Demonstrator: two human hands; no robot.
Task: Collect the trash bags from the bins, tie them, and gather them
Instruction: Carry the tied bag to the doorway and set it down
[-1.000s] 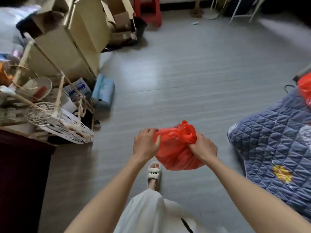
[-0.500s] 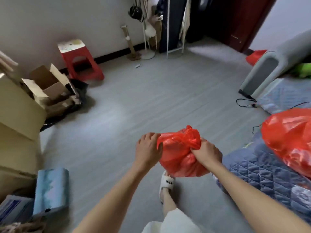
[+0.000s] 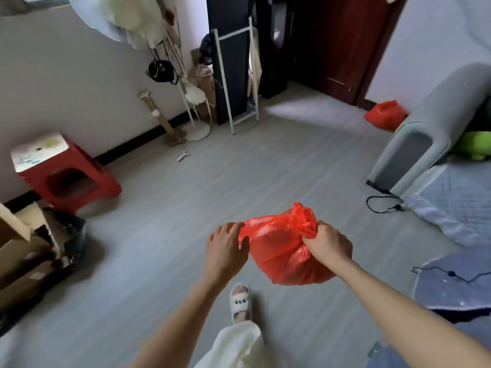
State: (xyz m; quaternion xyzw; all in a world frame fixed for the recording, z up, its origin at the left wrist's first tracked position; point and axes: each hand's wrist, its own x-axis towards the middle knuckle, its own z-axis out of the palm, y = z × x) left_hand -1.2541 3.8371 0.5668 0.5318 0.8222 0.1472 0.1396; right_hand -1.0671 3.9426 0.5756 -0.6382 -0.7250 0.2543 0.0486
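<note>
Bag: hanging above the floor, neck bunched (tied or not, unclear).
Right hand: gripping the neck, fingers curled.
Left hand: fingers curling on the bag's side.
Second bag: lying by the door.

The red bag is thin, shiny, crinkly plastic. The floor looks like smooth, matt grey wood planks. The red stool is shiny plastic. The boxes are brown, matt cardboard. The slipper looks soft and fuzzy.
</note>
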